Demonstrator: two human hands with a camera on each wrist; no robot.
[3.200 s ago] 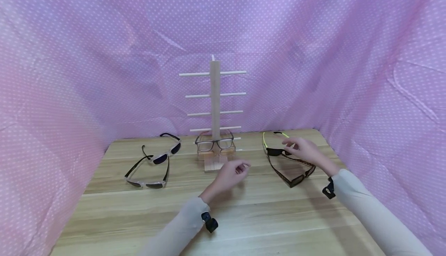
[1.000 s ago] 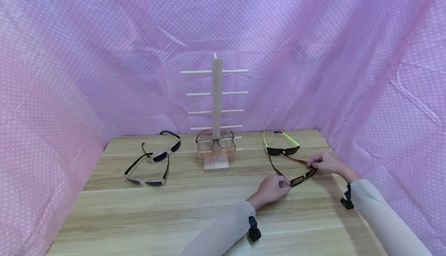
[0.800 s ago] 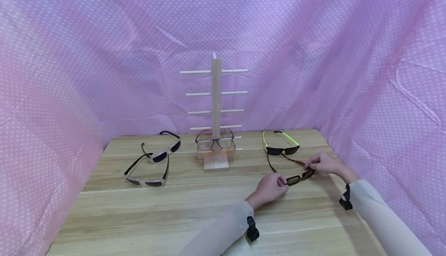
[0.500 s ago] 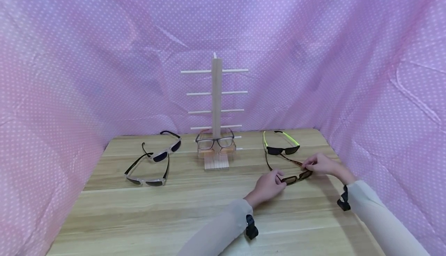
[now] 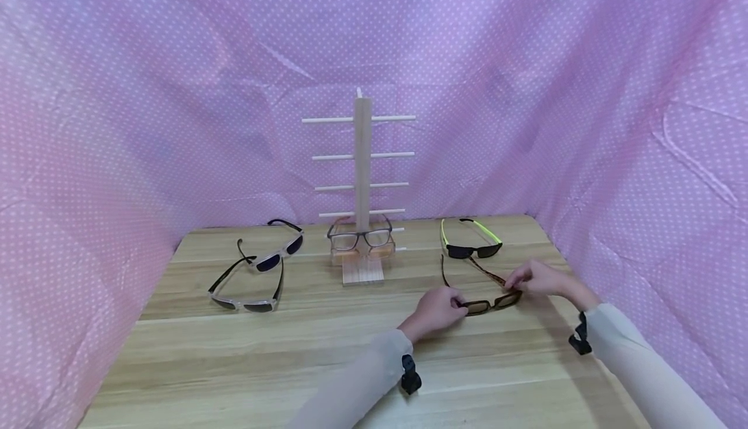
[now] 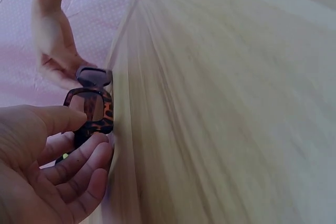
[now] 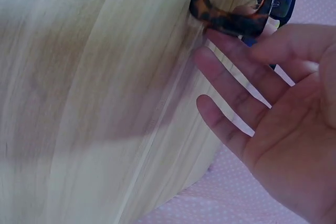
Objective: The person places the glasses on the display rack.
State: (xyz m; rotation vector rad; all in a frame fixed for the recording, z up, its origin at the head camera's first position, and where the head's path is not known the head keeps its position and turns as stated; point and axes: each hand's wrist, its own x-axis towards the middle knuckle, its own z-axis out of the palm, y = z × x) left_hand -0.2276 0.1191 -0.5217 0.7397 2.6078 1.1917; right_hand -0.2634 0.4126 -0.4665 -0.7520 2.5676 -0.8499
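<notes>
Tortoiseshell sunglasses with open temples sit low at the right side of the table, lenses toward me. My left hand pinches their left front corner; in the left wrist view its thumb and fingers close on the mottled frame. At the other end, my right hand pinches the frame near the right hinge. In the right wrist view the thumb and index finger meet the frame's corner, while the other fingers extend loosely. Just behind lie black sunglasses with yellow-green temples.
A wooden display stand with several white pegs rises mid-table. Dark-rimmed eyeglasses and a clear-framed pair hang on its lower pegs. Two clear-framed sunglasses with black temples lie at left. Pink dotted cloth surrounds the table.
My left hand came from mid-table to the tortoiseshell sunglasses; my right hand came down from the black pair. Both grip the tortoiseshell pair, which has shifted left and turned to face me more squarely.
</notes>
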